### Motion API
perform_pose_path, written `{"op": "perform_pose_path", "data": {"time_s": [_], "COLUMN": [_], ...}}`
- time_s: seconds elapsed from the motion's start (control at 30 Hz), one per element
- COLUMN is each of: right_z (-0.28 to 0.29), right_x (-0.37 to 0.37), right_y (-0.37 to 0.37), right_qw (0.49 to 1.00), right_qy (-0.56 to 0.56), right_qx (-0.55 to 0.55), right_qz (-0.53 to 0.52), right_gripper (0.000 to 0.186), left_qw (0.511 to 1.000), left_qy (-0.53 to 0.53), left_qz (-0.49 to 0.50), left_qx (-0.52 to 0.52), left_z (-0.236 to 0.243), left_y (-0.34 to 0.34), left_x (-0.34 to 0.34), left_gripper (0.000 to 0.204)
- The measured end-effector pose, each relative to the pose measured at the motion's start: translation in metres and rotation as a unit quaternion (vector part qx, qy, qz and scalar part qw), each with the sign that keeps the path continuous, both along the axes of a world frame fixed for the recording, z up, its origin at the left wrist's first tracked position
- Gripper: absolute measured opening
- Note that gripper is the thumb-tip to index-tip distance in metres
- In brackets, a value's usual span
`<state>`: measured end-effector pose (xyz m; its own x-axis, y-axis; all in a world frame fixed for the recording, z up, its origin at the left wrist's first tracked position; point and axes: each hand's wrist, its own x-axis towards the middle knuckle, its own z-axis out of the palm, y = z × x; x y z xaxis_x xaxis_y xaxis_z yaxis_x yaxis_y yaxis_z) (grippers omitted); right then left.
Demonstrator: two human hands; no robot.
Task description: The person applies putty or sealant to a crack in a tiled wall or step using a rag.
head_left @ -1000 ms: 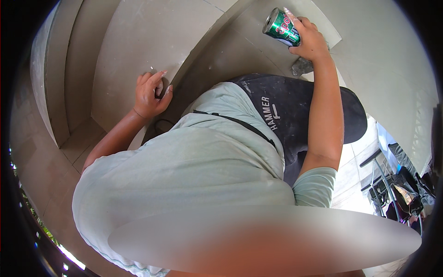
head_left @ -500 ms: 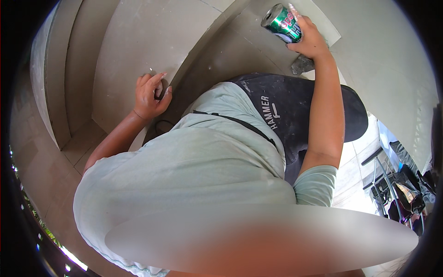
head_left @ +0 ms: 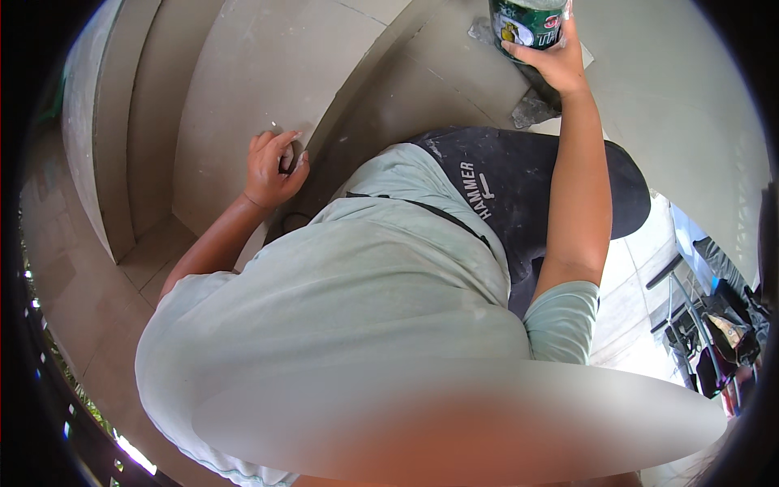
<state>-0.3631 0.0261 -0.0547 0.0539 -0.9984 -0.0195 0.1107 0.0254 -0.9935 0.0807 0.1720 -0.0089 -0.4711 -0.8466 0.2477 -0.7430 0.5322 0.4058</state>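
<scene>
The grip of the right hand (head_left: 558, 66) is closed round a green printed can (head_left: 526, 26), the thumb pressed along its near side and the fingers wrapped about its right side. The can is at the upper edge of the view, which cuts off its top, so whether the top is open cannot be told. Its long axis runs roughly up the picture, nearly in line with the outstretched right forearm (head_left: 580, 174), and the can extends up and to the left from the palm; whether it rests on anything is unclear. The right hand is the nearer by far. The left hand (head_left: 274, 172) lies well apart, lower and to the left, half curled over a beige tiled step (head_left: 243, 73), thumb apart from forefinger with nothing visible between them and whitish smears on the fingertips. Just below the can sits a grey crumpled piece (head_left: 531, 109), its material hard to tell. Nearer the body come dark trousers (head_left: 531, 174) with white print and a pale green shirt (head_left: 389, 276). Farther right, a metal-framed stand (head_left: 688, 312) bears dark bags beside a bright tiled floor (head_left: 625, 296).
</scene>
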Motion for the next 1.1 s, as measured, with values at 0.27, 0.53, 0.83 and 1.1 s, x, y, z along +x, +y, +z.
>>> {"op": "perform_pose_path", "data": {"time_s": [0.27, 0.53, 0.83, 1.1], "right_z": [0.032, 0.02, 0.004, -0.024], "right_x": [0.005, 0.025, 0.002, -0.031], "right_y": [0.025, 0.048, 0.043, 0.018], "right_qw": [0.997, 0.985, 0.974, 0.963], "right_qy": [-0.053, -0.029, -0.045, 0.135], "right_qx": [-0.049, -0.156, -0.221, 0.05], "right_qz": [-0.006, 0.064, 0.017, -0.229], "right_gripper": [0.147, 0.142, 0.15, 0.127], "left_qw": [0.982, 0.949, 0.883, 0.891], "left_qy": [0.17, 0.303, 0.451, 0.341], "left_qz": [0.064, 0.005, 0.041, 0.291], "left_qx": [0.048, 0.084, 0.122, -0.067], "left_z": [-0.007, 0.024, 0.028, 0.073], "left_y": [-0.027, -0.111, -0.128, -0.173], "left_x": [-0.07, -0.243, -0.221, -0.12], "left_gripper": [0.069, 0.135, 0.123, 0.12]}}
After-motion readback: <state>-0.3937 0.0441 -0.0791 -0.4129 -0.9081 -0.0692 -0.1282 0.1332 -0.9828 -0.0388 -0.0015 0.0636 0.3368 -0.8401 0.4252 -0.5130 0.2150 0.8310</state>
